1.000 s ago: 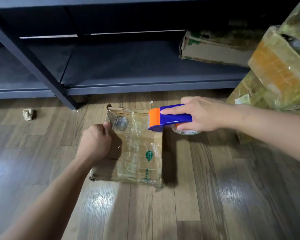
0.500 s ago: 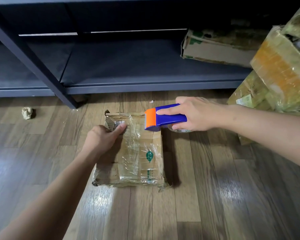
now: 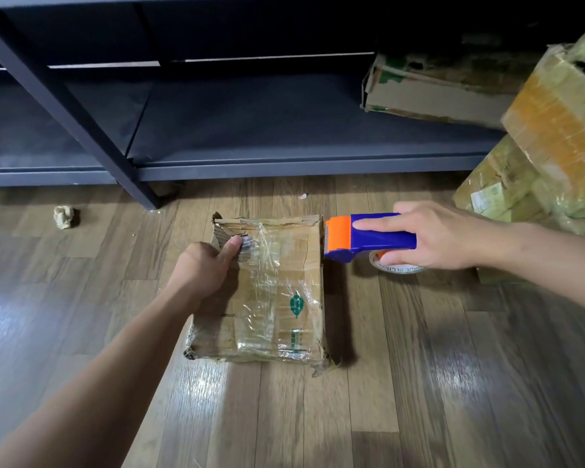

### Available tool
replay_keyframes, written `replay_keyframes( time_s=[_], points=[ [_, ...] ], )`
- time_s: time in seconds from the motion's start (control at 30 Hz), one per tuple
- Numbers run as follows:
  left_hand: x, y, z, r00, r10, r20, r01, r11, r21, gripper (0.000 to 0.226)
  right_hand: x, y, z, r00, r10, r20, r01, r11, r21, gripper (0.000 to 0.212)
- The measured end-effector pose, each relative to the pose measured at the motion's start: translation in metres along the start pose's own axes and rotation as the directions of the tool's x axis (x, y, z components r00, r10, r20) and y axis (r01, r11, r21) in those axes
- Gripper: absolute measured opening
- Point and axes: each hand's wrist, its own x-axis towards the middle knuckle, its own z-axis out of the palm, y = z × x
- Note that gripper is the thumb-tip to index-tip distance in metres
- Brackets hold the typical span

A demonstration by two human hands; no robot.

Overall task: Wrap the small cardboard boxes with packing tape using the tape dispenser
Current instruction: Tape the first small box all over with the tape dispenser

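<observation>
- A small cardboard box (image 3: pixel 294 265) is lying flat on the wooden floor (image 3: pixel 419 383), just in front of a dark metal shelf (image 3: pixel 284 130).
- Its brown faces are looking worn: the far edge is torn and frayed, the near corners are crumpled, and a green leaf mark is showing on top.
- Wrinkled clear tape (image 3: pixel 267 265) is running along the top from the far edge to the near edge, catching the light.
- The left hand (image 3: pixel 203 268) is reaching in from the lower left and holding the box at its far-left corner, with the thumb pressing down on the torn cardboard and the fingers curled at the left side.
- The right hand (image 3: pixel 443 234) is gripping a blue and orange tape dispenser (image 3: pixel 368 236), with the index finger lying straight along the blue top and the other fingers wrapping underneath by the tape roll (image 3: pixel 395 266).
- The dispenser's orange head is sitting just beside the box's far-right corner; whether it is touching cannot be told.
</observation>
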Motion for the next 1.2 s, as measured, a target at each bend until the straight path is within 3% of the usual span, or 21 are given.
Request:
replay_keyframes(
  time_s=[0.2,0.43,0.53,0.63,0.7,0.77,0.83,0.87,0.93,1.0,1.07,1.13,1.2],
  points=[
    [0.002,-0.003,-0.007,0.999,-0.006,0.044,0.009,0.997,-0.080,0.063,0.013,-0.001,0.014,0.999,0.031,0.034,-0.029,0.999,-0.046,0.070],
    [-0.002,-0.004,-0.020,0.996,-0.059,0.066,0.075,0.959,-0.274,0.056,0.023,-0.016,0.014,0.999,-0.008,-0.045,0.011,0.998,0.068,0.070],
    [-0.003,-0.010,-0.020,0.965,-0.119,0.234,0.212,0.879,-0.427,0.058,0.029,-0.023,-0.002,0.994,-0.015,-0.110,0.031,0.989,0.143,0.072],
    [-0.009,-0.015,-0.006,0.855,-0.146,0.497,0.425,0.747,-0.512,0.067,0.033,-0.037,-0.023,0.989,-0.041,-0.140,0.059,0.990,0.130,0.065],
    [-0.015,-0.017,0.012,0.815,-0.121,0.566,0.486,0.675,-0.555,0.067,0.035,-0.049,-0.034,0.991,-0.031,-0.129,0.046,0.992,0.119,0.066],
    [-0.020,-0.021,0.033,0.837,-0.161,0.523,0.491,0.644,-0.586,0.066,0.039,-0.061,-0.042,0.994,-0.031,-0.107,0.043,0.992,0.115,0.065],
    [-0.023,-0.029,0.051,0.923,-0.189,0.336,0.365,0.708,-0.605,0.056,0.045,-0.076,-0.046,0.996,-0.047,-0.076,0.053,0.996,0.073,0.060],
    [-0.022,-0.035,0.055,0.963,-0.152,0.221,0.252,0.793,-0.554,0.047,0.047,-0.085,-0.047,0.997,-0.053,-0.063,0.056,0.998,0.042,0.056],
    [-0.017,-0.042,0.053,0.999,-0.048,-0.015,0.040,0.944,-0.327,0.024,0.054,-0.104,-0.048,0.997,-0.059,-0.055,0.058,0.998,-0.023,0.052],
    [-0.016,-0.041,0.041,0.973,-0.032,-0.227,-0.012,0.982,-0.188,0.022,0.061,-0.121,-0.048,0.996,-0.072,-0.052,0.069,0.996,-0.061,0.051],
    [-0.023,-0.032,0.020,0.911,0.013,-0.413,-0.153,0.939,-0.308,0.021,0.069,-0.137,-0.047,0.995,-0.094,-0.043,0.089,0.991,-0.095,0.049],
    [-0.036,-0.020,-0.003,0.879,0.197,-0.433,-0.400,0.799,-0.449,0.028,0.077,-0.149,-0.046,0.992,-0.117,-0.039,0.111,0.985,-0.133,0.048],
    [-0.043,-0.008,-0.022,0.867,0.436,-0.239,-0.496,0.728,-0.474,0.050,0.083,-0.159,-0.045,0.990,-0.135,-0.042,0.126,0.978,-0.169,0.047]
  ],
)
